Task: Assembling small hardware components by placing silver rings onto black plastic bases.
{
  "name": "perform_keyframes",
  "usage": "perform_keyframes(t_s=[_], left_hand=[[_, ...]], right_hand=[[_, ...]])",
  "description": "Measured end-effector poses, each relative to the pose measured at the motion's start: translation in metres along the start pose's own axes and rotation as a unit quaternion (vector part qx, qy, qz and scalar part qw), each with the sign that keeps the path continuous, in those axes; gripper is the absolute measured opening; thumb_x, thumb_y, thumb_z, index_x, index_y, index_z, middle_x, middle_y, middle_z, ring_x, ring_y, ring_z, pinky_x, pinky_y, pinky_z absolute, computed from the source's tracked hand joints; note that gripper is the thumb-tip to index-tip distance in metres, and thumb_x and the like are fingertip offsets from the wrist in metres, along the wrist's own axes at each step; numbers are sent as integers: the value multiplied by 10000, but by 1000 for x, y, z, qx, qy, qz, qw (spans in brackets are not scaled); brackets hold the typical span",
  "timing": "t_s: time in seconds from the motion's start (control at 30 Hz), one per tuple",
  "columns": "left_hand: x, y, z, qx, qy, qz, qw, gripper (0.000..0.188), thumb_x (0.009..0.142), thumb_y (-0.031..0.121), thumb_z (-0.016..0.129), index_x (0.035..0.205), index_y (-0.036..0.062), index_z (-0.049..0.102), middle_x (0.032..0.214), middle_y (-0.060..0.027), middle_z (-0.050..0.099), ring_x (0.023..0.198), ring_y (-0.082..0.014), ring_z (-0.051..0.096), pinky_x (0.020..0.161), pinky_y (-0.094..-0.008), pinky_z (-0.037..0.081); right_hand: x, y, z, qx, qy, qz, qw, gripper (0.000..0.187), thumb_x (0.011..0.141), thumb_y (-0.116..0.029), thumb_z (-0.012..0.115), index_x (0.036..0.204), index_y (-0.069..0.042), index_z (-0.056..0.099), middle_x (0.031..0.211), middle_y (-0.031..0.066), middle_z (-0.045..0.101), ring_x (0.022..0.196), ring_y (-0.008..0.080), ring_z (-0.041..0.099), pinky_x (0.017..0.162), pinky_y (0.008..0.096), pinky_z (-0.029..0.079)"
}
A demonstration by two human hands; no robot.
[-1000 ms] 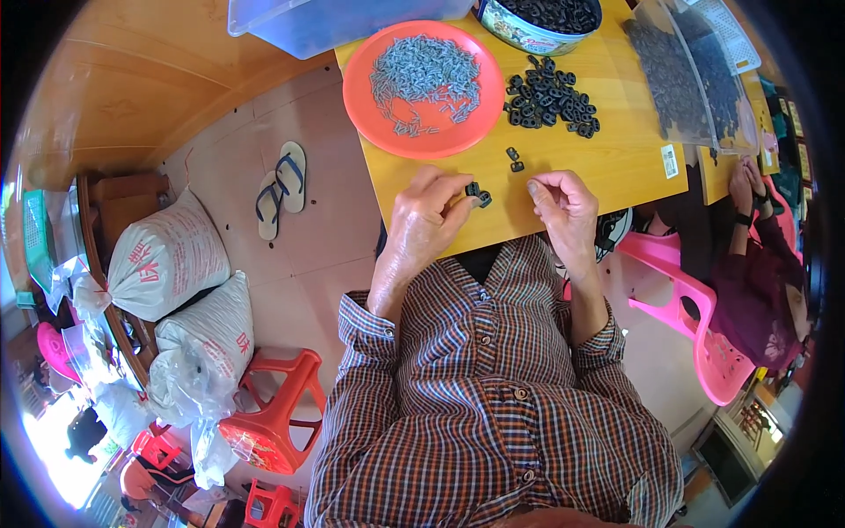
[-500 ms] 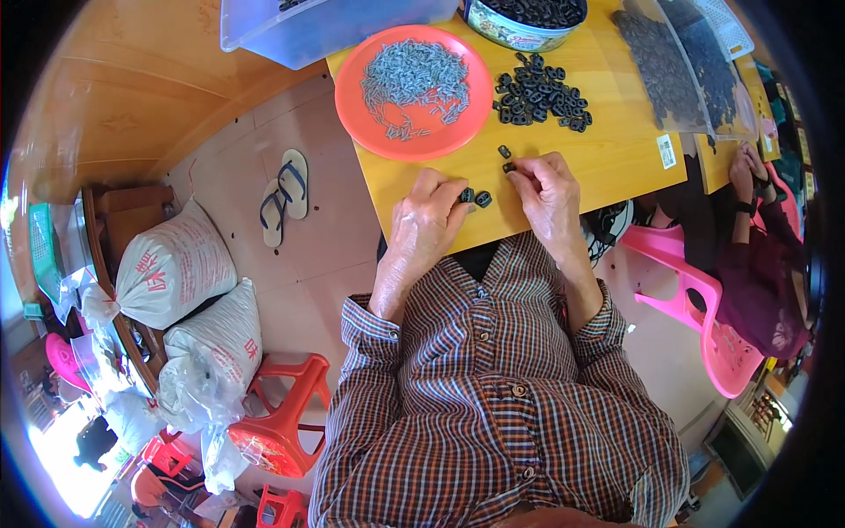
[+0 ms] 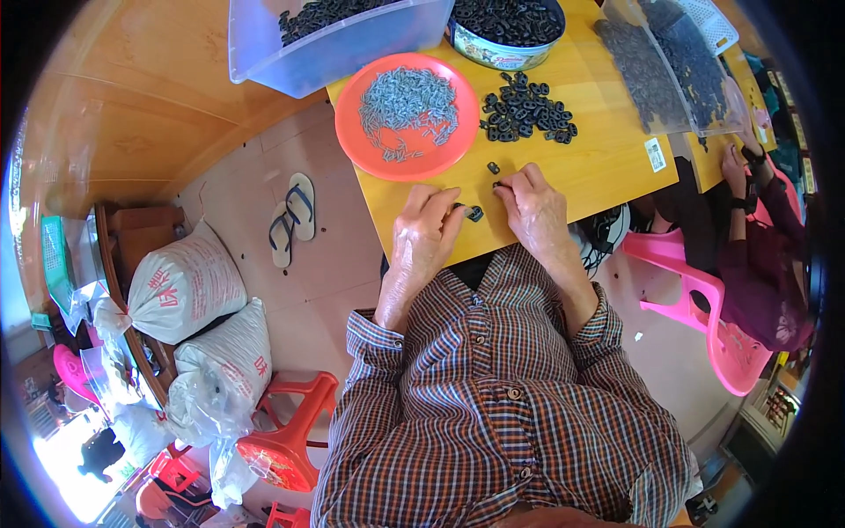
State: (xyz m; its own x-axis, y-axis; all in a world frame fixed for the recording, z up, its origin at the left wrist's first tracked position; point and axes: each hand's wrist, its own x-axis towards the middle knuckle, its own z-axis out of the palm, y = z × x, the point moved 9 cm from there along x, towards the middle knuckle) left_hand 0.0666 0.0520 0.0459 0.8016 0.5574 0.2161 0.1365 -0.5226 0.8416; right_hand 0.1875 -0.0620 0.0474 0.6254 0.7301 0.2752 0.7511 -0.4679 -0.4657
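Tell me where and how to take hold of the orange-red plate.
Come from the near side and grip the orange-red plate by its rim, left and right at once. It is round and wide, its rim looks bare, and the small grey pieces heap toward the far half, so a near-edge grip alone might tip it.

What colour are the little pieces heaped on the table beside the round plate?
The heaped pieces are black, best seen in the head view.
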Motion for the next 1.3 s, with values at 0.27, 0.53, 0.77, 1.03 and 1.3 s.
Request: perform_keyframes(t_s=[0.27, 0.53, 0.77, 1.03, 1.3], left_hand=[[9, 8, 4, -64, 16, 7, 998, 153, 806, 14, 683, 956, -13, 674, 802, -65, 597, 639, -91, 589, 534, -221, 470], [15, -5, 39, -308, -44, -141, 940, 133, 888, 39, 608, 983, -47, 646, 756, -29, 613, 613, -59, 586, 489, -189, 456], [16, -6, 43, -350, -56, -197, 914, 123, 897, 62, 600, 954, -41, 637, 645, -32, 604, 526, -54, 542, 466, -185, 432], [7, -22, 55, -440, -114, -293, 841, 156, 895, 144, 598, 885, -11, 618, 643, -30, 588, 489, -69, 525, 418, -194, 398], [3, -23, 58, -512, -135, -330, 781, 152, 903, 143, 579, 874, 0, 619, 707, -23, 603, 500, -63, 519, 409, -189, 385]], right_hand=[[-17, 32, 29, 462, -110, 290, 831, 233, 933, -224, 579, 808, -27, 581, 630, 8, 527, 519, 92, 474, 494, 223, 384], [-18, 26, 26, 543, -117, 305, 774, 288, 928, -311, 601, 828, -41, 592, 635, -36, 516, 540, 33, 465, 492, 181, 383], [-15, 17, 15, 499, -126, 276, 811, 252, 944, -266, 577, 822, -46, 594, 639, -45, 504, 542, 26, 443, 509, 169, 373], [4, -6, -22, 424, -34, 60, 903, 162, 895, -31, 583, 1044, -8, 641, 907, 42, 558, 656, 61, 510, 577, 194, 431], [13, -23, -32, 322, 15, -67, 944, 197, 837, 67, 602, 1002, -24, 660, 887, 76, 570, 701, 115, 555, 607, 226, 454]])
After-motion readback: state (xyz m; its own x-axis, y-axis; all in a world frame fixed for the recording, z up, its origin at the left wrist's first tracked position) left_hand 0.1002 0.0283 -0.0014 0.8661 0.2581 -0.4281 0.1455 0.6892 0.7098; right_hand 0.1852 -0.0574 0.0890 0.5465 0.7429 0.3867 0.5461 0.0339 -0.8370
